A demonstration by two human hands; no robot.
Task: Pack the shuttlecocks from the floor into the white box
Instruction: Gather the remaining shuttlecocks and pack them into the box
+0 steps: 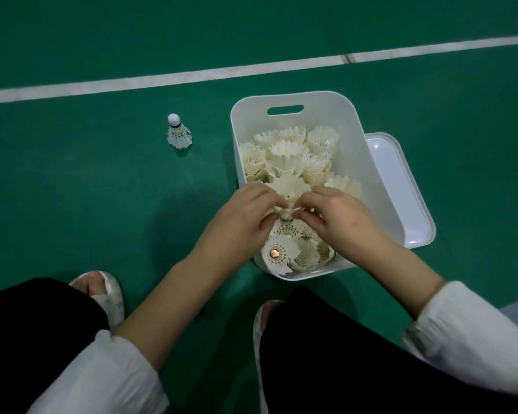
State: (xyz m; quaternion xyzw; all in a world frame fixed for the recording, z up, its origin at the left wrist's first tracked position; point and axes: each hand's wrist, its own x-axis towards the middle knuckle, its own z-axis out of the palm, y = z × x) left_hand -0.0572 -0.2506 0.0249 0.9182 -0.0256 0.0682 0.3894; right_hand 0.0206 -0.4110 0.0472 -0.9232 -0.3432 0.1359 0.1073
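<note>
White feathered shuttlecock (pixel 288 186), frame centre, above white plastic slot-handled box (pixel 293 99): left hand (pixel 240 218) and right hand (pixel 340 218) both pinch its cork end. Stacked shuttlecocks (pixel 290 153) fill box. Lone shuttlecock (pixel 178 133) stands on floor, upper left.

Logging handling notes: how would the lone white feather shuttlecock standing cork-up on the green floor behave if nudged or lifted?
The white feather shuttlecock is probably light, being mostly thin feathers. Resting on its flared skirt, it likely slides or topples at a nudge. Feather tips look fragile; squeezing may bend them.
</note>
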